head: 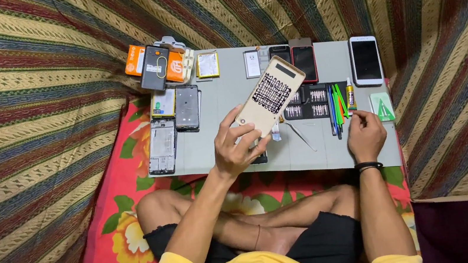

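The left hand is closed around the lower end of a beige phone back cover, held tilted above the grey work mat, its dark patterned adhesive side up; the right hand rests on the mat with fingers curled loosely, holding nothing I can make out, fingertips near the coloured pry tools and small glue tube. Judging by this, the cover is already off and in hand; the opened phone frames lie well apart at the mat's left, and whole phones wait along the far edge, so much seems left.
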